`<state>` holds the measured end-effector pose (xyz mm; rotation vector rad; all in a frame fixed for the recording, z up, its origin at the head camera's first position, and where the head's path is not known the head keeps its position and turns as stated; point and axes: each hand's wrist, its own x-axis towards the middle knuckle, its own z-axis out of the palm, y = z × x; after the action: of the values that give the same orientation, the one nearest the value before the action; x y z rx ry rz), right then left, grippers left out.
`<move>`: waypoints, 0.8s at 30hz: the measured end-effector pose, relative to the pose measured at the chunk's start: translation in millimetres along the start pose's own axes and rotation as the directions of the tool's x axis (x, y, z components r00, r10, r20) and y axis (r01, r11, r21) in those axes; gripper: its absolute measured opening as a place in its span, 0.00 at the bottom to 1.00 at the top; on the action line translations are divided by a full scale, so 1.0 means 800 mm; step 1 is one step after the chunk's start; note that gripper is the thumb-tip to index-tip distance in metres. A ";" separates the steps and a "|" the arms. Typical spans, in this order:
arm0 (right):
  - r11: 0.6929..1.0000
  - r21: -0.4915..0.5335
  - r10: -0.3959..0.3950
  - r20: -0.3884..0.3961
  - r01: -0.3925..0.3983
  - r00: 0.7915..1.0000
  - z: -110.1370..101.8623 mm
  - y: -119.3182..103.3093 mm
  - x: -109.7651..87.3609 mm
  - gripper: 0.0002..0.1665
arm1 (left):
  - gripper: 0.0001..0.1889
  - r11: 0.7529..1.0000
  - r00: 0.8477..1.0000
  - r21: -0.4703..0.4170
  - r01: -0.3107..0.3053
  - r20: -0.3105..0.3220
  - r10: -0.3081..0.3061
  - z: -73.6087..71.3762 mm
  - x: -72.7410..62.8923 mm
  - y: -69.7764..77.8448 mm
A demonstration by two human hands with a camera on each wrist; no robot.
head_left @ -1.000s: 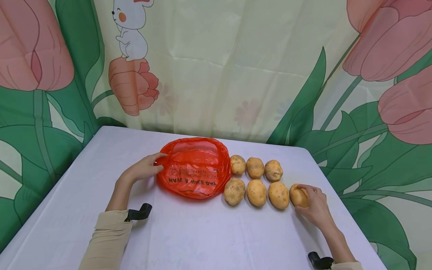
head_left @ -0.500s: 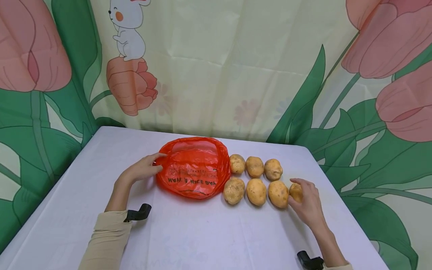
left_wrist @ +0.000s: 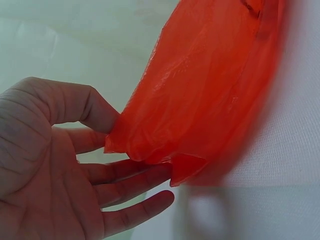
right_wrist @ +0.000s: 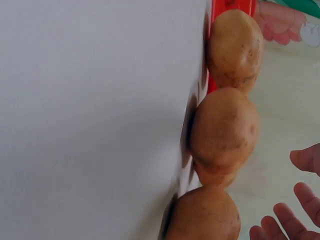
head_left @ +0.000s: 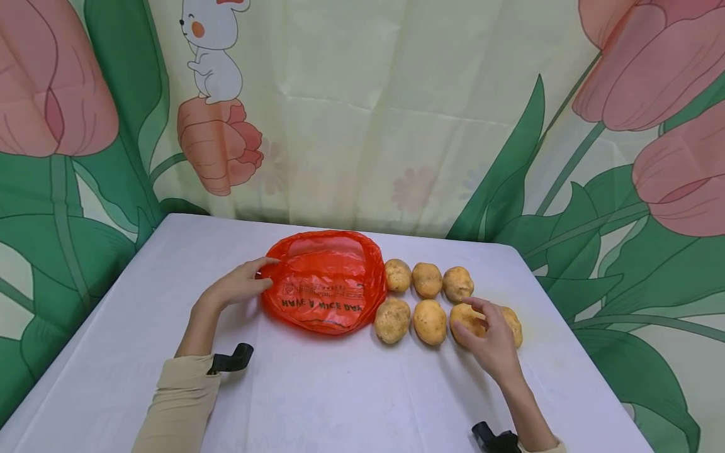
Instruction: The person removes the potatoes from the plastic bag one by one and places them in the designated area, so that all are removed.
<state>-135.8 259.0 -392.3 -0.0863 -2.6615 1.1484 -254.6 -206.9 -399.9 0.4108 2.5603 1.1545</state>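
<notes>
A red plastic bag point(head_left: 325, 283) with printed lettering lies on the table, its side puffed up. At its left edge is my left hand point(head_left: 240, 280). In the left wrist view, the thumb and index finger pinch the bag's edge while the other fingers extend beneath it. My right hand point(head_left: 489, 340) hovers over the right end of the front row of potatoes, fingers spread and relaxed, holding nothing. It partly hides a potato point(head_left: 464, 319) and the rightmost potato point(head_left: 512, 324). In the right wrist view, its fingertips point(right_wrist: 306, 159) are apart from the potatoes point(right_wrist: 225, 130).
Two rows of potatoes stand right of the bag; the front row includes a speckled potato point(head_left: 392, 321), and the back row has three, one a lumpy potato point(head_left: 457, 284). A white cloth covers the table point(head_left: 340, 396). A printed curtain point(head_left: 351, 126) hangs behind it.
My right hand has let go of the rightmost potato in the front row and moved left over its neighbour. The left hand and bag have stayed put.
</notes>
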 end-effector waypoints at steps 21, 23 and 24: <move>0.978 0.165 -0.137 0.055 0.127 0.989 0.070 -0.044 0.008 0.25 | 0.36 0.996 0.955 0.092 0.005 -0.295 0.023 0.016 -0.023 0.028; 0.977 0.178 -0.134 0.061 0.121 0.989 0.074 -0.049 0.008 0.24 | 0.35 0.991 0.940 0.135 -0.021 -0.334 0.065 0.027 -0.026 0.032; 0.976 0.180 -0.138 0.062 0.125 0.988 0.077 -0.052 0.008 0.24 | 0.35 0.986 0.933 0.160 -0.037 -0.349 0.092 0.033 -0.027 0.034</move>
<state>-155.1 187.8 -401.9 0.1651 -2.5695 1.3605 -220.8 -180.1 -392.2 0.3491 2.9821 1.1509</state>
